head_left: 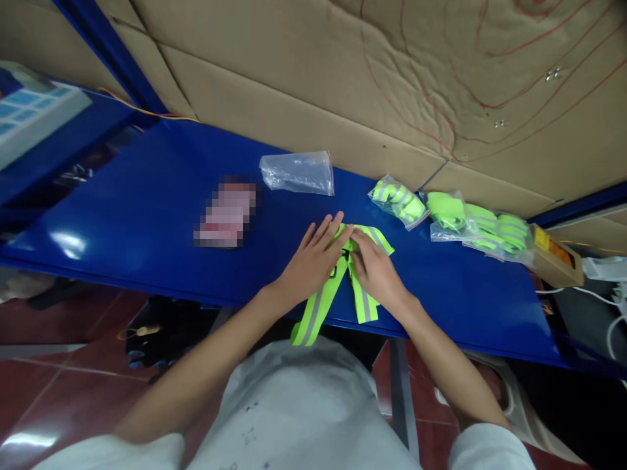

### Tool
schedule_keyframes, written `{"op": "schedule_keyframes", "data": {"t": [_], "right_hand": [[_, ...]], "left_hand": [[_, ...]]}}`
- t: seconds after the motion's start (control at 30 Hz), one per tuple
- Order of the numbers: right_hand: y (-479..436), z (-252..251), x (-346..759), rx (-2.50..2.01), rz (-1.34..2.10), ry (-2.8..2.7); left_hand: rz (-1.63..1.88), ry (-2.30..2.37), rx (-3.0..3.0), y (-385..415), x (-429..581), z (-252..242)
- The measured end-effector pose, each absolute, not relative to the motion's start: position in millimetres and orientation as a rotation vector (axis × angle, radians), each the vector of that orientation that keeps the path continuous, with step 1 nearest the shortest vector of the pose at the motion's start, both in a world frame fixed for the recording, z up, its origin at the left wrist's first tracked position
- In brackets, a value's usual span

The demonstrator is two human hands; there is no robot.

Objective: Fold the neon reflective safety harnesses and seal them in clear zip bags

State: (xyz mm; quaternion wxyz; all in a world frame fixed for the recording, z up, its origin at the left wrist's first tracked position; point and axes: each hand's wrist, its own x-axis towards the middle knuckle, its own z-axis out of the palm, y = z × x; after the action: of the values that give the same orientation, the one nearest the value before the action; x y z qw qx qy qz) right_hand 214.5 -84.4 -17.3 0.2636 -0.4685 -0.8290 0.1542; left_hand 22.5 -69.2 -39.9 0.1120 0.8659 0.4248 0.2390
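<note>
A neon yellow-green strap with grey reflective stripes point(318, 307) lies on the blue table point(147, 215), two of its ends hanging over the front edge. My left hand point(313, 261) rests flat on its upper part, fingers stretched out. My right hand point(375, 271) presses on the strap just to the right, fingers curled and pinching the fabric where the bands cross.
An empty clear zip bag point(298, 172) lies behind my hands. Several bagged neon straps point(399, 201) point(490, 228) sit to the right, then a small cardboard box point(556, 256). A blurred pink patch point(226, 214) is on the left. Cardboard sheets point(343, 78) line the wall.
</note>
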Motion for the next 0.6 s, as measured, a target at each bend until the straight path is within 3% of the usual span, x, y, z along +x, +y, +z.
{"op": "schedule_keyframes", "data": {"t": [0.13,0.27,0.47,0.6], "right_hand": [[-85.3,3.3,227.2,-1.311,0.426,-2.085],[-82.5,14.8,254.1,-1.458,0.163,-1.843],[-73.6,-9.8,278.2,-1.587,0.742,-1.699],[-69.5,-10.3,275.0,-1.514,0.873,-1.539]], "left_hand": [[0.651,1.197,2.590,-62.3,21.3,-41.1],[0.620,1.243,2.585,-61.6,21.5,-39.5],[0.658,1.314,2.557,-62.9,27.0,-33.0],[0.556,1.392,2.665,-62.1,28.9,-26.1]]}}
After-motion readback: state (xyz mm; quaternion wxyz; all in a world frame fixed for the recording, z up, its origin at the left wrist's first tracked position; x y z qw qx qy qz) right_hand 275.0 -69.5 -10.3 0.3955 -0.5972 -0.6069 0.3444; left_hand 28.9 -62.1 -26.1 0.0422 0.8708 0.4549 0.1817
